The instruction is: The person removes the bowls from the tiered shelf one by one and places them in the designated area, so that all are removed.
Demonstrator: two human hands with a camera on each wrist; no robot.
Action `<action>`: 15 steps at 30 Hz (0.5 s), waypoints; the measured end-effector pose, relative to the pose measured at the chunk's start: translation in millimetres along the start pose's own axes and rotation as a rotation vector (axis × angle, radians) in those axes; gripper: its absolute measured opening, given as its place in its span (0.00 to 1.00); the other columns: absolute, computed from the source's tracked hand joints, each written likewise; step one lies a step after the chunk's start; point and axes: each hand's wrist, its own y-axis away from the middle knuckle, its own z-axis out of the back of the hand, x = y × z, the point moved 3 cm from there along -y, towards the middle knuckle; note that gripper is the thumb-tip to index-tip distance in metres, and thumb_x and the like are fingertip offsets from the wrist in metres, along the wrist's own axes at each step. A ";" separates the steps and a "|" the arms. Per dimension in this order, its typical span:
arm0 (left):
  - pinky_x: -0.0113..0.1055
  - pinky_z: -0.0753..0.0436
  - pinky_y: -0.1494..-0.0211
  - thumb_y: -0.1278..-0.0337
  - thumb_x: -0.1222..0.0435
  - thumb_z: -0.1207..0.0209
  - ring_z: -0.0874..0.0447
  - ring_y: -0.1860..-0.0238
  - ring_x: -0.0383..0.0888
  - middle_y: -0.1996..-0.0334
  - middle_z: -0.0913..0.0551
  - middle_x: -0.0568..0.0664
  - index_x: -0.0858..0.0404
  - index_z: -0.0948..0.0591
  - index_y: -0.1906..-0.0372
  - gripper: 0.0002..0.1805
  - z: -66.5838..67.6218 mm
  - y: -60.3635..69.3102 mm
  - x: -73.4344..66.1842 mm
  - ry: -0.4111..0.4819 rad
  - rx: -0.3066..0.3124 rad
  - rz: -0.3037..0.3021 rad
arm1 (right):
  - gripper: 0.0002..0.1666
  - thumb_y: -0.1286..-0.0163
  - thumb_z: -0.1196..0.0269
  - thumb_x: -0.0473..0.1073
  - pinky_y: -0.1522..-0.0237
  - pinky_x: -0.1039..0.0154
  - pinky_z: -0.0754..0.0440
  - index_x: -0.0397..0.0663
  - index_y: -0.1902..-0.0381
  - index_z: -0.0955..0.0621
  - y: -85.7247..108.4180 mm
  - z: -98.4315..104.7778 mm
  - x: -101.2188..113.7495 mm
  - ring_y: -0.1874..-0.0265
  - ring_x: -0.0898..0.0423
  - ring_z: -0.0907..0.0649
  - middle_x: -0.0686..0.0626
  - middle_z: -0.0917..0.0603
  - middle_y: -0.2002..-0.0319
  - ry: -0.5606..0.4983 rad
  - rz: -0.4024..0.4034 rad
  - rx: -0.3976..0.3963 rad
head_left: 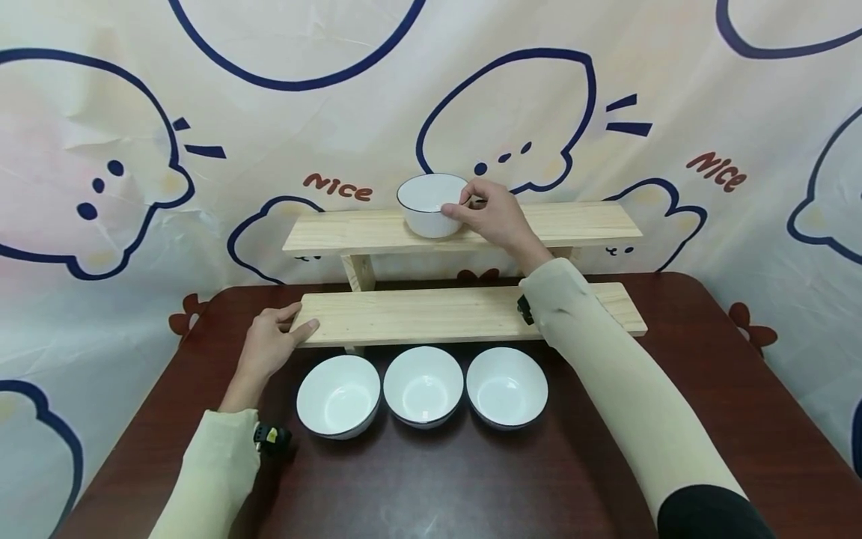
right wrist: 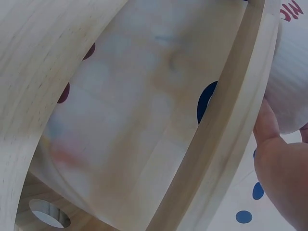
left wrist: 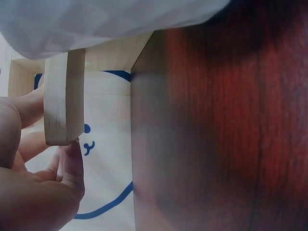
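Observation:
My right hand (head_left: 494, 217) pinches the right side of a white bowl (head_left: 431, 196) with a thin dark rim. That bowl is upright at the middle of the upper board (head_left: 579, 222) of a two-tier wooden shelf; whether its base touches the wood I cannot tell. In the right wrist view the thumb (right wrist: 266, 122) lies against the bowl's ribbed outside (right wrist: 291, 77). At the left end of the lower board (head_left: 417, 316), my left hand (head_left: 269, 340) grips the wood, and the left wrist view shows thumb and fingers on either side of the board end (left wrist: 60, 106).
Three more white bowls stand in a row before the shelf: a left one (head_left: 339, 397), a middle one (head_left: 423, 387) and a right one (head_left: 507, 388). All are upright on the dark brown table (head_left: 431, 486). A printed curtain (head_left: 350, 135) hangs close behind.

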 end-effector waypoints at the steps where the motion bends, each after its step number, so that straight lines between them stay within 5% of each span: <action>1: 0.50 0.19 0.44 0.30 0.60 0.37 0.22 0.42 0.63 0.32 0.35 0.72 0.70 0.34 0.26 0.35 0.2 -0.2 -0.2 -0.001 0.000 -0.001 | 0.20 0.33 0.28 0.50 0.57 0.62 0.28 0.43 0.66 0.24 0.7 0.7 0.5 0.55 0.51 0.26 0.47 0.22 0.55 0.001 0.001 -0.004; 15: 0.52 0.19 0.43 0.30 0.60 0.37 0.22 0.42 0.64 0.32 0.34 0.72 0.70 0.34 0.26 0.35 0.9 -0.1 -0.7 -0.006 0.000 0.001 | 0.19 0.34 0.27 0.50 0.43 0.55 0.24 0.43 0.65 0.23 16.8 13.4 3.9 0.48 0.49 0.23 0.46 0.19 0.46 -0.009 0.020 -0.044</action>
